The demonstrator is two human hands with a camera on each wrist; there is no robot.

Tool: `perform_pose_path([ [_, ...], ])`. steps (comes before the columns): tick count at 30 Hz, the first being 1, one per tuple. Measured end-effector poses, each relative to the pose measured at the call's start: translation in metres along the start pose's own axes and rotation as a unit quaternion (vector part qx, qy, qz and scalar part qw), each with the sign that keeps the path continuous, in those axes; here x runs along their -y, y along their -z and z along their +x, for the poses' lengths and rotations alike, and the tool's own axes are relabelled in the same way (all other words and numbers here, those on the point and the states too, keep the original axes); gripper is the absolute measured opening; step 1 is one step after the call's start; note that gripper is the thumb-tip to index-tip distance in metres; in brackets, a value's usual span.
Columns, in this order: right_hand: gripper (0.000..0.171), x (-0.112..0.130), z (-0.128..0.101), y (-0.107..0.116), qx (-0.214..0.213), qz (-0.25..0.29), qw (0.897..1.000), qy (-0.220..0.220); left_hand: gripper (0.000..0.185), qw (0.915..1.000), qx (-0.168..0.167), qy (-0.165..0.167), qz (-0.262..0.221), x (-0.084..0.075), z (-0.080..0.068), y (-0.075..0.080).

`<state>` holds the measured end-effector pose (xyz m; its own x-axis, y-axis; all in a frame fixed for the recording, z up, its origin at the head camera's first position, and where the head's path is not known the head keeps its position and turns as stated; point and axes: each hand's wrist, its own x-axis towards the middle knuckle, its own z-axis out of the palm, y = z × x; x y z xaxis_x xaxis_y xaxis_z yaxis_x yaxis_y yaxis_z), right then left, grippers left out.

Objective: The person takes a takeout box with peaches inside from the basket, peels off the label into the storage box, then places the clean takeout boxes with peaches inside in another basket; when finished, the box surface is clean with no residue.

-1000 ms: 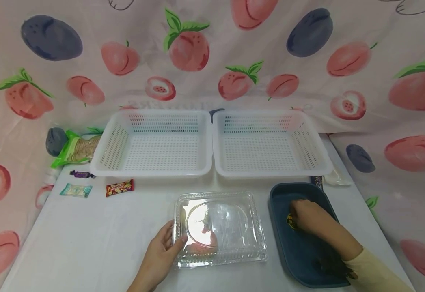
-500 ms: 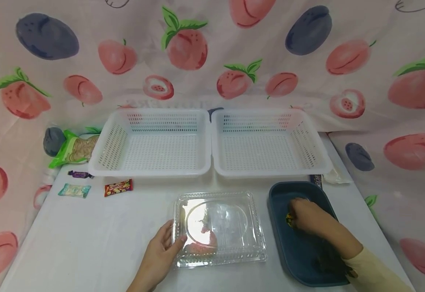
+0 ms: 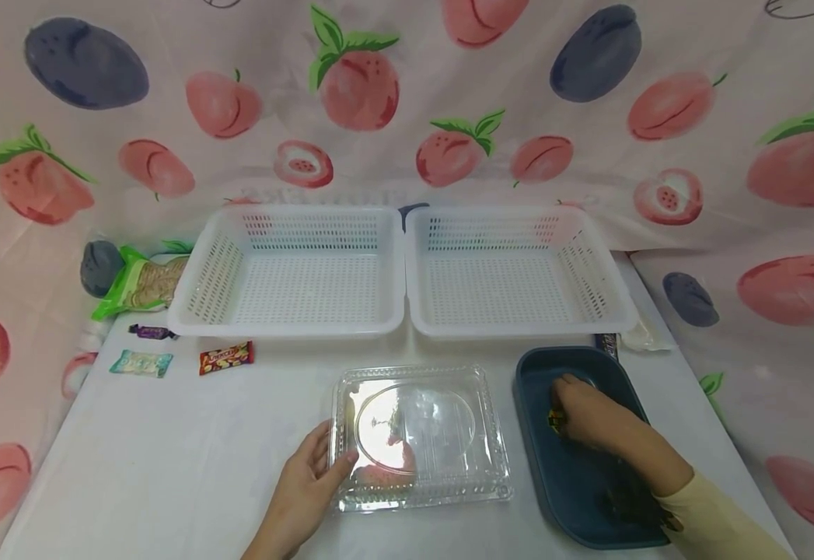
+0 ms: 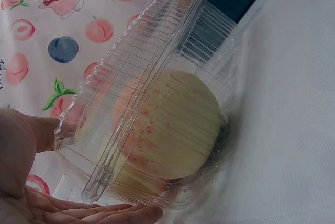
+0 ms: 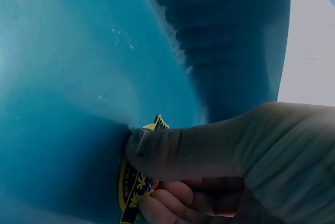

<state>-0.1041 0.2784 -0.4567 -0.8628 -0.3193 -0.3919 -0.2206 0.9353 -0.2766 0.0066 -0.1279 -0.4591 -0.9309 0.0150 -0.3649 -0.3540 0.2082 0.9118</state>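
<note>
In the head view, my left hand [image 3: 302, 486] holds the left side of a clear plastic clamshell box [image 3: 448, 432], thumb on its top edge. A peach-like yellow and pink fruit [image 4: 178, 124] shows through the box in the left wrist view, with a dark thing beneath it that I cannot make out. My right hand [image 3: 595, 412] is down inside a dark blue tray [image 3: 560, 498] to the right. Between thumb and fingers it pinches a flat black and yellow badge [image 5: 135, 187] with printed marks, partly covered by the thumb.
Two white perforated baskets [image 3: 190, 311] stand side by side at the back. At left lie a red wrapped snack [image 3: 226, 358], a pale green packet [image 3: 141, 363], a purple candy [image 3: 151, 332] and a green bag [image 3: 144, 281]. A dark packet [image 3: 607, 344] lies behind the tray.
The head view has shifted slightly. My right hand moves only a little within the tray, still pinching the badge. The left hand and the box stay put.
</note>
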Motion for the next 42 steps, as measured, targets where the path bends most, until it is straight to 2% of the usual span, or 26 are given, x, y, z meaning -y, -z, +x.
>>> perform_pose_path([
  [12, 0.034, -0.005, 0.003, 0.005, 0.029, 0.014, 0.999, -0.019, 0.086, 0.9999, 0.001, -0.007, 0.008, 0.0, 0.0, 0.001],
  [15, 0.034, -0.009, 0.001, 0.009, 0.022, 0.028, 0.999, -0.007, 0.086, 0.9999, 0.001, -0.006, 0.009, -0.001, 0.001, 0.0],
  [20, 0.029, -0.007, -0.006, 0.031, -0.016, 0.062, 0.998, 0.022, 0.085, 1.0, 0.0, -0.008, 0.0, -0.001, 0.001, 0.0],
  [26, 0.019, 0.004, -0.015, 0.066, -0.103, 0.082, 0.991, 0.04, 0.084, 1.0, -0.006, 0.0, 0.002, 0.001, 0.001, 0.001],
  [29, 0.02, 0.006, -0.016, 0.078, -0.162, 0.09, 0.982, 0.035, 0.084, 1.0, -0.007, 0.003, 0.003, 0.002, 0.001, 0.002],
  [31, 0.024, 0.005, -0.016, 0.084, -0.21, 0.095, 0.973, 0.032, 0.084, 1.0, -0.007, 0.004, 0.0, 0.002, 0.001, 0.002],
  [36, 0.036, -0.007, -0.01, 0.098, -0.332, 0.13, 0.934, 0.021, 0.084, 1.0, -0.007, 0.006, -0.002, 0.002, 0.001, 0.001],
  [39, 0.044, -0.021, -0.004, 0.107, -0.37, 0.149, 0.917, -0.024, 0.085, 0.9999, -0.005, 0.01, -0.001, 0.002, 0.001, 0.001],
  [42, 0.053, -0.036, 0.001, 0.111, -0.371, 0.17, 0.909, -0.083, 0.086, 0.9999, -0.001, 0.014, -0.001, 0.002, 0.001, 0.001],
])
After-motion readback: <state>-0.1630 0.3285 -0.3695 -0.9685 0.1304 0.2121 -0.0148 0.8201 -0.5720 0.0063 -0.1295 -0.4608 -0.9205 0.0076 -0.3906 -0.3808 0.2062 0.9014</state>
